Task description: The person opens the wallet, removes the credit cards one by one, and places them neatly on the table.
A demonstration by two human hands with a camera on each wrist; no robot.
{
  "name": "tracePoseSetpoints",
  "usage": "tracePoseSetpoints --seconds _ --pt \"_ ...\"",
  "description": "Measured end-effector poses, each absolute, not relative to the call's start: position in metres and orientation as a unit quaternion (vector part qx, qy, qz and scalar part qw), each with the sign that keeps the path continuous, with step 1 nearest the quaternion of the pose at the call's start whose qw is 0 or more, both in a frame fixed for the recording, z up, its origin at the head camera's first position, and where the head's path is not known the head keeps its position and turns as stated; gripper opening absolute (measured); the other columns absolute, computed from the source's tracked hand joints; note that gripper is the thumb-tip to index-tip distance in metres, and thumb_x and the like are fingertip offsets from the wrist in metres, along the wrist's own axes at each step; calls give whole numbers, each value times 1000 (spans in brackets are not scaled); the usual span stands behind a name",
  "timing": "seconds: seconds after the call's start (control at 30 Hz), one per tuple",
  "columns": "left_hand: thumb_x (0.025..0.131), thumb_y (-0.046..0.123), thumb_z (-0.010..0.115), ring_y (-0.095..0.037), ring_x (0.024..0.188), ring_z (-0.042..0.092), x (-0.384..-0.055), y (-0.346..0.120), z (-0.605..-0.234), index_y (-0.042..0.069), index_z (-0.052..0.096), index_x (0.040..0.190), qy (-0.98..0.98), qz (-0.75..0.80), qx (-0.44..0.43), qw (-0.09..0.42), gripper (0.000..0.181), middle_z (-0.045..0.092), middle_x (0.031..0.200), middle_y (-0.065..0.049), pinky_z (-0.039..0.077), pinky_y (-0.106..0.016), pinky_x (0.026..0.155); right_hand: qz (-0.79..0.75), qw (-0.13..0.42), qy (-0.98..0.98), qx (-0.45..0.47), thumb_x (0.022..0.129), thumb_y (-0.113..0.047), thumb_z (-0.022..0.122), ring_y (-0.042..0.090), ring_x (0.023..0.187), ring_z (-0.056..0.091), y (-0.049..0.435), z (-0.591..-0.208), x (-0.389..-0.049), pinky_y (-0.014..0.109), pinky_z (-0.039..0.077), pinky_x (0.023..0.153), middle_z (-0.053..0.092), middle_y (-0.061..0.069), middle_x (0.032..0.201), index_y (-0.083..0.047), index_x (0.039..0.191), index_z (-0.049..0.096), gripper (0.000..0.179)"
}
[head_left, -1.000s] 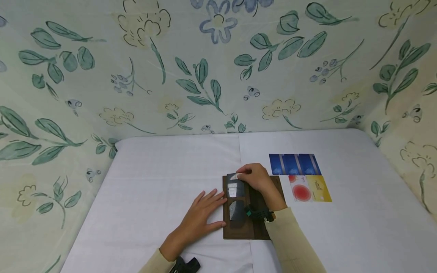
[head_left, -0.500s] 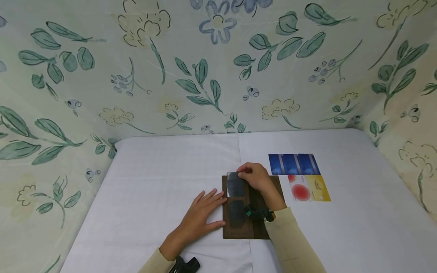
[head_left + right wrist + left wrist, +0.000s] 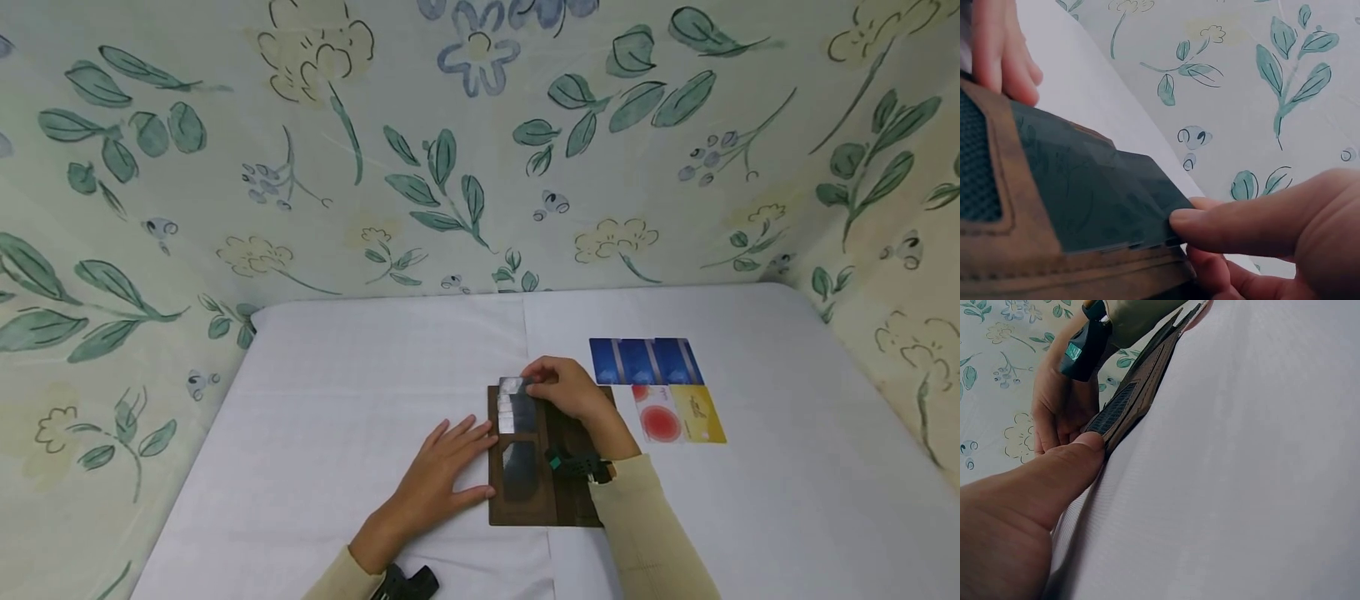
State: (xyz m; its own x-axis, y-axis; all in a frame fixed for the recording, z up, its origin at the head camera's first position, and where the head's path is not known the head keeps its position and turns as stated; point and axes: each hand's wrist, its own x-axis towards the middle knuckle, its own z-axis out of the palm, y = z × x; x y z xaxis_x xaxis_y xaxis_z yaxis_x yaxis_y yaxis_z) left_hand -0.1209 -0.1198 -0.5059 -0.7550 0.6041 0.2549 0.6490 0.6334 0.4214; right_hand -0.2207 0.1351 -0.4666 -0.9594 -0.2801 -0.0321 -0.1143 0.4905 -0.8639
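The right hand [image 3: 567, 389] pinches a dark card [image 3: 512, 385] at the brown wallet's [image 3: 517, 515] far end; the left hand [image 3: 442, 468], spread, touches its left edge.

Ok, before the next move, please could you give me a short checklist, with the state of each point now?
1. Wallet open on the white cloth: ok.
2. Left hand touching the wallet's left edge: ok.
3. Right hand pinching the outermost dark sheet near its end: ok.
4. Only one sheet in that pinch: cannot tell, edges overlap there.
5. Wallet's right half in clear head view: not ok, right hand and sleeve cover part.
6. Yellow card lying outside the wallet, uncovered: ok.
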Motion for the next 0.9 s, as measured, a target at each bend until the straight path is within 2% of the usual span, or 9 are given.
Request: tracePoseSetpoints --seconds 0.23,0.57,0.9 --pt "89 55 61 -24 143 29 -121 -120 -505 19 47 144 -903 -243 -351 49 68 37 153 2 18 -54 114 -502 70 856 -98 85 -4 69 21 79 57 133 -467 -220 34 45 74 64 8 86 -3 100 71 16" --pt "88 54 63 -21 143 27 -120 -120 -504 19 48 143 -906 -253 -338 31 67 38 153 4 15 -50 116 -494 83 864 -48 86 -11 70 22 87 60 131 -469 -222 38 49 79 68 9 93 -1 106 72 23" --pt "89 54 61 -24 142 30 -121 -121 -505 17 48 143 -902 -243 -353 55 67 39 152 0 19 -53 114 -502 70 859 -77 84 -8 71 23 82 60 134 -470 -222 35 48 73 67 10 89 -4 106 71 22"
